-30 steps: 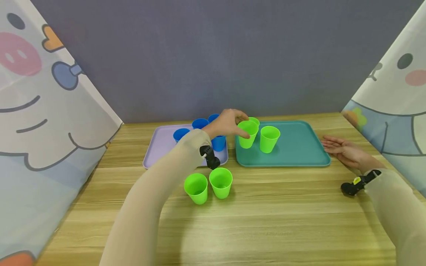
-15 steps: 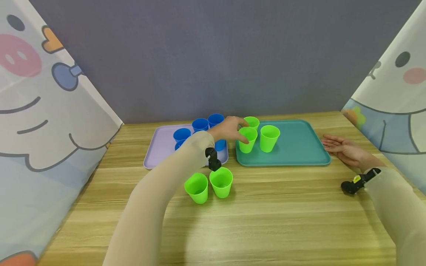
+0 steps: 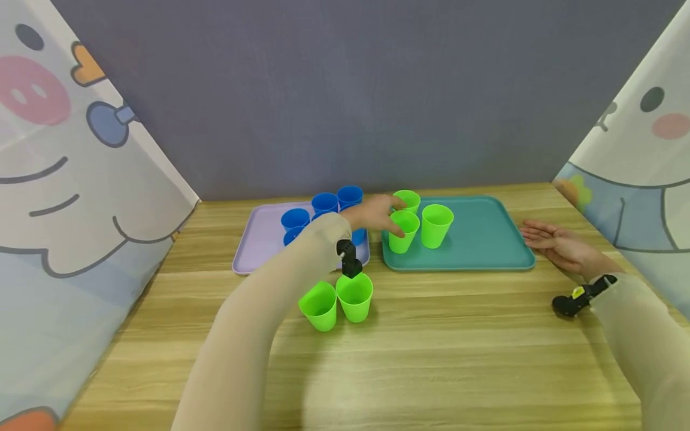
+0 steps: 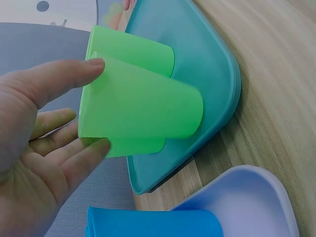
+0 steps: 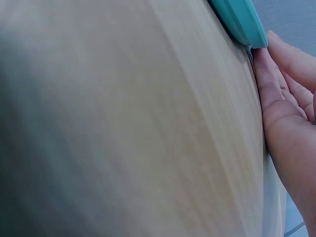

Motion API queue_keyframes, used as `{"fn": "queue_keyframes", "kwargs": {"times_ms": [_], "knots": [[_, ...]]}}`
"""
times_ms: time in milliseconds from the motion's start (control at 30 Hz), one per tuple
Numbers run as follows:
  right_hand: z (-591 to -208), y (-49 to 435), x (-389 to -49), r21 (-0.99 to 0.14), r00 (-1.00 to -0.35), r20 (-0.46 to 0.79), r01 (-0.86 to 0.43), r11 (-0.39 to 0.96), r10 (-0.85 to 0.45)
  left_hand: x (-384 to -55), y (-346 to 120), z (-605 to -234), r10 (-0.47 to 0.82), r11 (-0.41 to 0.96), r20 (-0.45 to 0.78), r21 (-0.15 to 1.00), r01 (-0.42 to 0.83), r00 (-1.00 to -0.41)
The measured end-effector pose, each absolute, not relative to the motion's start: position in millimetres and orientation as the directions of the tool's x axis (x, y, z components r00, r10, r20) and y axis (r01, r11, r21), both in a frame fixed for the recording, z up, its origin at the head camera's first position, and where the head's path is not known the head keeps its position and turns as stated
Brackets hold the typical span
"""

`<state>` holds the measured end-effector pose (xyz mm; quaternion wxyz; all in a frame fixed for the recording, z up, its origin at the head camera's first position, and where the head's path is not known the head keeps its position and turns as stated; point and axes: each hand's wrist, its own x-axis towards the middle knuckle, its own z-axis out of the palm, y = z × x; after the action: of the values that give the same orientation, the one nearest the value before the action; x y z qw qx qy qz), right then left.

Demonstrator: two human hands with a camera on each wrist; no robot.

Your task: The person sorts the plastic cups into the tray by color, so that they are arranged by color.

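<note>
In the head view my left hand (image 3: pixel 373 212) reaches over to the left end of a teal tray (image 3: pixel 485 239). Its thumb and fingers pinch a green cup (image 3: pixel 402 242) near the rim, thumb on one side and fingertips opposite, as the left wrist view shows with the green cup (image 4: pixel 143 106) close over the tray. Two more green cups stand upright on this tray, one cup (image 3: pixel 435 230) to the right and another cup (image 3: pixel 408 199) behind. My right hand (image 3: pixel 557 246) rests palm up on the table, fingers relaxed, at the tray's right corner.
Left of the teal tray lies a lavender tray (image 3: pixel 256 242) with several blue cups (image 3: pixel 294 219), partly hidden by my left arm. In front stand two green cups, one cup (image 3: pixel 321 311) beside the other cup (image 3: pixel 355 302). A grey panel (image 3: pixel 345 96) rises behind the table.
My left hand and the pinched green cup have moved a little toward the table's front, over the teal tray. My right hand stays where it was.
</note>
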<state>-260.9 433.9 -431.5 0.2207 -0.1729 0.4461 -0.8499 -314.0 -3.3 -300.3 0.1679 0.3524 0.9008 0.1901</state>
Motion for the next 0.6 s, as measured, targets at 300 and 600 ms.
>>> {"fn": "queue_keyframes", "kwargs": {"times_ms": [300, 600], "knots": [[-431, 436, -262, -0.825, -0.830, 0.115, 0.226, -0.518, -0.545, -314, -4, -298, 0.689, 0.675, -0.186, 0.517, 0.526, -0.700], [-432, 432, -260, -0.812, -0.825, 0.121, 0.238, -0.533, -0.552, -312, -14, -283, 0.667, 0.644, -0.144, 0.606, 0.468, -0.731]]}}
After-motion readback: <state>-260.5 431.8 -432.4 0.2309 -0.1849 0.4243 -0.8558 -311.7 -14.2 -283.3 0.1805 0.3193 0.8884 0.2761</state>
